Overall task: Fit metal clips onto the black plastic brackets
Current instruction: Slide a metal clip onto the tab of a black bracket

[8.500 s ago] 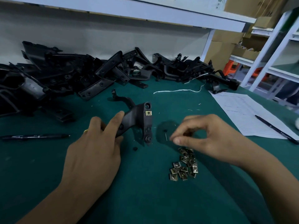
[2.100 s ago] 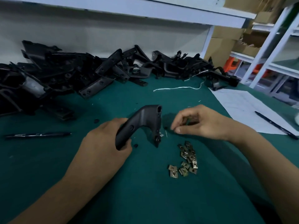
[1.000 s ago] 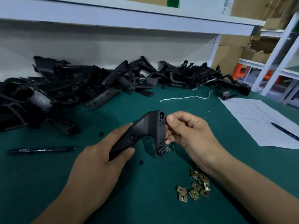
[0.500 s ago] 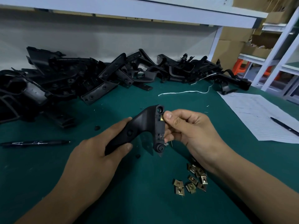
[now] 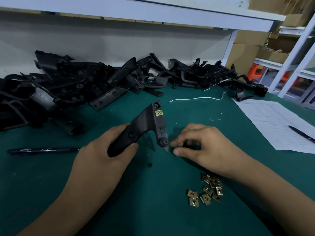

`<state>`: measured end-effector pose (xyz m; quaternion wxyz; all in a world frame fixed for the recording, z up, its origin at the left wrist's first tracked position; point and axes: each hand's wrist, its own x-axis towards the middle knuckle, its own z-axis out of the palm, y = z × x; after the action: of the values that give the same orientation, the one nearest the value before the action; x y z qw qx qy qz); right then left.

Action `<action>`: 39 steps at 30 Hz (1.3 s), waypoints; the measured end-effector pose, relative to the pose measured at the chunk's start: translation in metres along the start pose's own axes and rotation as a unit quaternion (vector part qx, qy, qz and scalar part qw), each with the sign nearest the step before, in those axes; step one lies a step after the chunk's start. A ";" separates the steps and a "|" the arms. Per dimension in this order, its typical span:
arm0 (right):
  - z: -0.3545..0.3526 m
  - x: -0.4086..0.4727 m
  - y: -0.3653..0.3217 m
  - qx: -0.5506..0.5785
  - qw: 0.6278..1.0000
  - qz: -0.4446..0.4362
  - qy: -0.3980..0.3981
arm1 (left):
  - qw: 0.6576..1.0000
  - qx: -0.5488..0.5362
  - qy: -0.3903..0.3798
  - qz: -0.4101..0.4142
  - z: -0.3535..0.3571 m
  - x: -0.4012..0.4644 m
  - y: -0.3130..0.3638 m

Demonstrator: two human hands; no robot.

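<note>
At far left on the green table [image 5: 51, 184], a black pen [image 5: 42, 150] lies flat. Left hand [image 5: 102, 160] grips the black bracket [image 5: 148, 126] by its handle end, flange upright, one brass clip [image 5: 159, 113] seated near its top. Right hand [image 5: 204, 147], fingers [image 5: 176, 152] curled at the flange's lower tip; contents not visible. Loose clips [image 5: 206, 189] lie beside the right wrist, nearer that hand.

left hand [image 5: 102, 160] grips black plastic bracket [image 5: 144, 126], one brass-coloured metal clip [image 5: 159, 113] seated near its top. right hand [image 5: 204, 147], fingers curled, beside bracket foot. loose clips [image 5: 206, 189] on green mat [image 5: 153, 210].
</note>
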<state>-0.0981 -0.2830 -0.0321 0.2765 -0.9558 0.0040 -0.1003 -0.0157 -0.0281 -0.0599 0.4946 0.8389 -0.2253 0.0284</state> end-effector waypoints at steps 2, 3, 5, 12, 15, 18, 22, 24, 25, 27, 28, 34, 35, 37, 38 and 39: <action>-0.001 0.001 0.002 -0.010 1.000 -0.006 -0.015 | 1.000 0.001 -0.001 0.000 0.000 0.000 0.000; -0.001 0.001 0.002 -0.017 1.000 -0.010 -0.012 | 1.000 0.002 -0.002 -0.001 0.001 0.000 -0.001; -0.002 0.001 0.003 -0.025 1.000 -0.008 -0.013 | 1.000 0.001 0.000 -0.003 0.000 0.000 -0.001; -0.002 0.001 0.001 0.153 0.988 -0.001 0.019 | 1.000 -0.006 -0.008 -0.004 0.000 0.000 -0.002; 0.002 0.002 -0.003 0.320 0.947 -0.010 0.030 | 1.000 -0.008 -0.006 -0.001 0.000 0.000 -0.002; 0.005 0.002 -0.006 0.372 0.927 -0.023 0.037 | 1.000 -0.010 -0.008 0.001 0.000 -0.001 -0.002; 0.007 -0.001 -0.007 0.396 0.917 -0.014 0.050 | 1.000 -0.011 -0.008 0.004 0.000 -0.001 -0.002; 0.007 -0.001 -0.006 0.421 0.906 0.002 0.050 | 1.000 -0.014 -0.006 0.007 0.000 -0.001 -0.002; 0.006 -0.002 -0.006 0.432 0.900 0.009 0.046 | 1.000 -0.016 -0.007 0.008 0.000 0.000 -0.003; 0.005 -0.001 -0.008 0.446 0.894 0.020 0.043 | 1.000 -0.017 -0.009 0.008 0.000 -0.001 -0.003; 0.005 -0.001 -0.009 0.459 0.887 0.024 0.043 | 1.000 -0.017 -0.010 0.009 0.000 -0.001 -0.003; 0.007 -0.002 -0.014 0.430 0.900 0.013 0.069 | 1.000 -0.014 -0.013 0.017 0.000 -0.001 -0.003; 0.007 -0.002 -0.014 0.414 0.907 0.010 0.075 | 1.000 -0.012 -0.014 0.019 0.000 -0.001 -0.003; 0.008 -0.002 -0.013 0.417 0.906 0.004 0.077 | 1.000 -0.010 -0.017 0.021 0.000 -0.001 -0.002; 0.008 -0.002 -0.012 0.428 0.901 0.001 0.073 | 1.000 -0.010 -0.017 0.021 0.000 -0.001 -0.002; 0.008 -0.001 -0.012 0.439 0.896 -0.002 0.067 | 1.000 -0.012 -0.017 0.021 0.000 -0.001 -0.002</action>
<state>-0.0984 -0.2686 -0.0325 0.6671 -0.7280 -0.0233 -0.1565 -0.0160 -0.0267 -0.0618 0.4998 0.8286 -0.2514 0.0222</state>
